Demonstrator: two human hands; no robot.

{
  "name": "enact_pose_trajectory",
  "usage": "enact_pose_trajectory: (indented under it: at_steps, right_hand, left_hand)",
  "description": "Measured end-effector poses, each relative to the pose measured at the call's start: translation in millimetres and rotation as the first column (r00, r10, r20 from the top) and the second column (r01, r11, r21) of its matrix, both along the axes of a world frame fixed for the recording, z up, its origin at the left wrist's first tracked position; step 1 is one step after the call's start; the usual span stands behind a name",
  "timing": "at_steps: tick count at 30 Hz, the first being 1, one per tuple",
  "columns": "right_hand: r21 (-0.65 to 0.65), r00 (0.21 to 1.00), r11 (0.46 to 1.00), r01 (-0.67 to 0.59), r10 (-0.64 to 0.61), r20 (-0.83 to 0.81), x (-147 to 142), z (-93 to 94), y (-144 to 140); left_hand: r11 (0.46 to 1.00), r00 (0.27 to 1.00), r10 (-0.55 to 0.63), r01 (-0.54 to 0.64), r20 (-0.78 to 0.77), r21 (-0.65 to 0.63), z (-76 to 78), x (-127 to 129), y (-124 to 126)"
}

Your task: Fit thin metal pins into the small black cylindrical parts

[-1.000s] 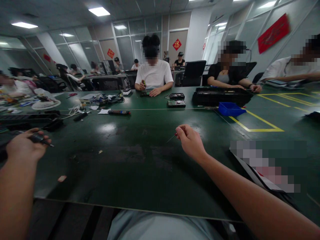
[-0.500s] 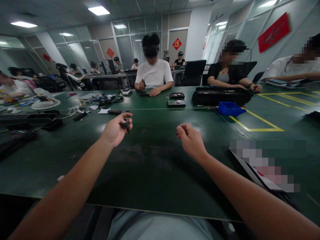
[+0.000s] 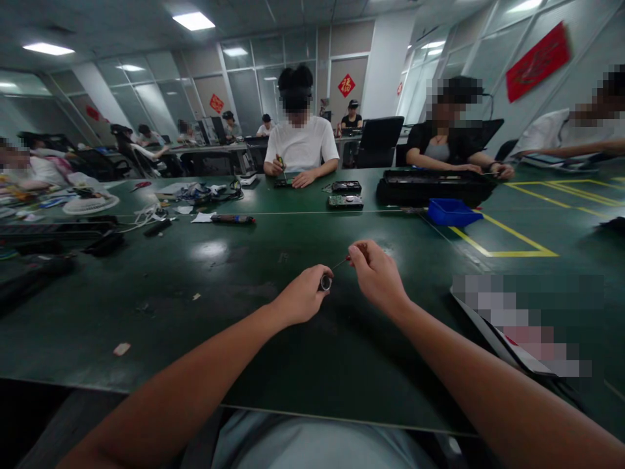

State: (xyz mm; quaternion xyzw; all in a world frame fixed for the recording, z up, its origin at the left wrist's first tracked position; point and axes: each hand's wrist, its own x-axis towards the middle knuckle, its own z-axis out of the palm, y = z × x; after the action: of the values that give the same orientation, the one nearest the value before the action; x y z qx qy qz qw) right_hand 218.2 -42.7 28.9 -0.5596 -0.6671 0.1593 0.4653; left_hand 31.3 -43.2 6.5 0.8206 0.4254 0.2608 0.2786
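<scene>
My left hand is closed around a small black cylindrical piece with a pale ring at its end. Most of that piece is hidden by the fingers. Just to the right, my right hand pinches the reddish handle of a thin screwdriver. Its slim metal shaft points left and down, with the tip close to the fingers of my left hand. I cannot tell whether the tip touches the black piece. Both hands are held above the green table.
A dark pen-like tool lies beyond my left hand. Farther back are opened electronic parts, a blue bin and a long black case. A person works opposite. A folder-like item lies at right.
My left hand has moved right and toward me with the black piece, from the left side to beside the screwdriver tip. My right hand stays nearly in place.
</scene>
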Motion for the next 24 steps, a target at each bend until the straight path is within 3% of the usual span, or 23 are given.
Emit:
enact_pose_trajectory:
  at_steps: [3,6,10,15,24]
  right_hand:
    - [-0.027,0.999,0.999,0.022,-0.022,0.031,0,2.0,-1]
    - [-0.033,0.999,0.999,0.018,-0.016,0.046,0,2.4,-2]
    - [-0.014,0.987,0.997,-0.076,0.074,-0.140,0,-0.1,-3]
    - [0.064,0.933,0.990,-0.125,0.140,-0.330,-2,-0.3,-2]
    - [0.016,0.936,0.984,-0.178,0.175,-0.306,-5,-5.6,-2]
  left_hand:
    - [0.992,0.995,-0.069,0.076,-0.075,0.099,-7.6,-12,12]
    - [0.991,0.997,-0.053,0.060,-0.062,0.117,-8.8,-22,22]
    - [0.995,0.998,0.053,-0.055,0.020,0.080,-7.9,-27,27]
    - [0.994,0.995,0.080,-0.084,0.066,0.073,-8.3,-28,29]
    - [0.994,0.993,0.068,-0.075,0.095,0.076,-10.3,-28,28]
